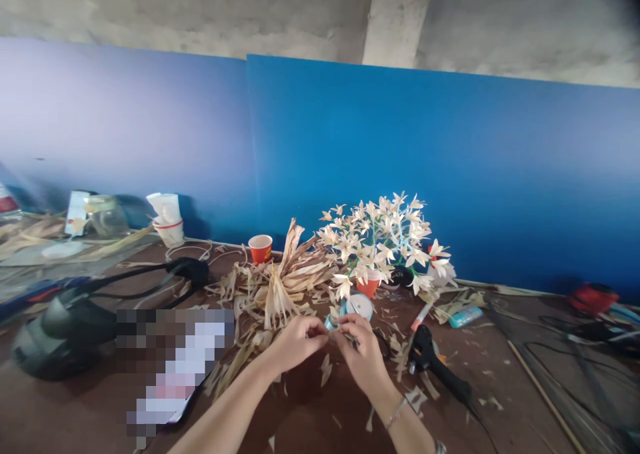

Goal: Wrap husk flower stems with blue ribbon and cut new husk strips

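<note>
My left hand (300,344) and my right hand (363,354) meet over the front of the brown table, fingertips nearly touching. Both are closed in a pinch on something small and pale that I cannot make out. Just beyond them lie a roll of pale blue-white tape (359,306) and dry corn husks (280,301). Behind stands a bunch of cream husk flowers (380,234) on green and light blue stems in an orange paper cup (369,283). A black glue gun (440,367) lies to the right of my right hand.
A phone-like slab with a blurred screen (185,367) and a black bag-like object (60,334) lie left. An orange cup (261,249) and a white cup with paper (169,231) stand near the blue partition (350,141). A turquoise packet (465,317) and cables lie right.
</note>
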{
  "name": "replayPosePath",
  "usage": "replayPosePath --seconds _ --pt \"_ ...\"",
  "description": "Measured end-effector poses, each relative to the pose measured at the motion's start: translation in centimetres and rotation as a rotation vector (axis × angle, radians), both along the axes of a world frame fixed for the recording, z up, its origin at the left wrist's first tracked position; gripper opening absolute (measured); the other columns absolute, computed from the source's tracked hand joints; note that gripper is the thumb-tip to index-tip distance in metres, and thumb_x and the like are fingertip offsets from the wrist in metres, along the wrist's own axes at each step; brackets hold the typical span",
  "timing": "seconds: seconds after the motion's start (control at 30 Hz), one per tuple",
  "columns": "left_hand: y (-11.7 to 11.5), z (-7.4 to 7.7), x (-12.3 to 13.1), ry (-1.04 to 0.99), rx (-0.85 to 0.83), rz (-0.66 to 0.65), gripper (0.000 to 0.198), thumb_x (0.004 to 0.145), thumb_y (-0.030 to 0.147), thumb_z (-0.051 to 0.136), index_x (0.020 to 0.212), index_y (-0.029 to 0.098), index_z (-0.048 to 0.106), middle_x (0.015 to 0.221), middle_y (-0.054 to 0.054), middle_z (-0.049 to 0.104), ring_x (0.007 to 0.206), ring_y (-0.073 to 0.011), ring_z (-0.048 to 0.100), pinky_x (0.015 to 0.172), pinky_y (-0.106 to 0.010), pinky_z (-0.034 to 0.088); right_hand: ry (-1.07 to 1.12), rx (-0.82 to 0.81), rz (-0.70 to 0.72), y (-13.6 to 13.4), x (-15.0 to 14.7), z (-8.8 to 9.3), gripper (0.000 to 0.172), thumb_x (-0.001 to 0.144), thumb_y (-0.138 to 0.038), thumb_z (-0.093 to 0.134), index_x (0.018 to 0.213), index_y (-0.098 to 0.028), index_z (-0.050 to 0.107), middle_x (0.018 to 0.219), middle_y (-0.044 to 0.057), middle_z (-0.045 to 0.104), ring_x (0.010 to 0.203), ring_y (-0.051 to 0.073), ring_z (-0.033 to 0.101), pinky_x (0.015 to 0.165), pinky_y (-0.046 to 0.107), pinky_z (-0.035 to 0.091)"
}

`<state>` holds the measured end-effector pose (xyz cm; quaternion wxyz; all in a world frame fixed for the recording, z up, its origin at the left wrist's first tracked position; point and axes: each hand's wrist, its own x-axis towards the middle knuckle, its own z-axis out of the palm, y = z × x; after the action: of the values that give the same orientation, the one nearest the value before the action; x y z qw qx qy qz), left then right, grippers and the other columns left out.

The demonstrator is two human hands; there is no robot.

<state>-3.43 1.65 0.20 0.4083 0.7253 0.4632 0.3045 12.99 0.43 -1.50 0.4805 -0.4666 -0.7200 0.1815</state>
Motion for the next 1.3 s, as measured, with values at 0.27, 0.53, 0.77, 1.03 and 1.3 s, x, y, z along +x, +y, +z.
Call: replayPosePath --seconds 0.27,0.53,0.77,1.03,1.3 --pt "0.0 0.9 -0.2 -0.029 -0.127 0.024 0.038 0.074 0.046 0.047 0.070 0.013 0.066 0.047 0.003 0.046 0.047 -0.0104 0.039 0.046 -0.022 0.026 0.167 -0.093 -0.027 0.3 0.6 -0.1 0.024 0.078 -0.033 0.051 0.062 -0.017 0.061 0.083 0.006 0.062 0.070 0.016 0.057 0.058 0.024 0.046" --pt "0.0 0.7 -0.1 -0.087 -0.217 0.057 0.037 0.074 0.046 0.047 0.069 0.014 0.063 0.044 0.005 0.038 0.041 -0.0081 0.030 0.043 -0.022 0.021 -0.181 0.110 -0.237 0.3 1.0 -0.6 0.033 0.078 -0.018 0.045 0.109 -0.015 0.054 0.109 0.013 0.053 0.103 0.027 0.045 0.086 0.044 0.037" --pt "0.0 -0.1 0.1 -0.135 -0.179 -0.011 0.032 0.076 0.041 0.047 0.064 0.013 0.059 0.052 0.002 0.049 0.048 -0.0099 0.040 0.048 -0.022 0.028 -0.437 0.231 -0.036 -0.9 0.3 0.8 0.028 0.077 -0.008 0.042 0.093 -0.024 0.058 0.114 0.006 0.049 0.106 0.023 0.043 0.083 0.038 0.035" --pt "-0.5 0.5 0.2 -0.002 0.269 0.049 0.016 0.072 0.018 0.053 0.086 0.019 0.061 0.085 -0.002 0.062 0.081 -0.0165 0.055 0.072 -0.024 0.040 -0.370 0.193 -0.080 -0.7 0.4 0.6 0.015 0.079 -0.011 0.044 0.079 -0.021 0.055 0.102 0.006 0.054 0.095 0.022 0.047 0.074 0.034 0.036" --pt "-0.8 0.5 0.7 0.273 0.547 0.052 0.012 0.075 0.014 0.049 0.071 0.019 0.058 0.073 -0.002 0.061 0.076 -0.0172 0.053 0.070 -0.026 0.038 -0.394 0.144 -0.061 -0.7 0.3 0.6 0.010 0.078 -0.015 0.048 0.079 -0.021 0.055 0.103 0.004 0.055 0.095 0.022 0.047 0.074 0.034 0.034"
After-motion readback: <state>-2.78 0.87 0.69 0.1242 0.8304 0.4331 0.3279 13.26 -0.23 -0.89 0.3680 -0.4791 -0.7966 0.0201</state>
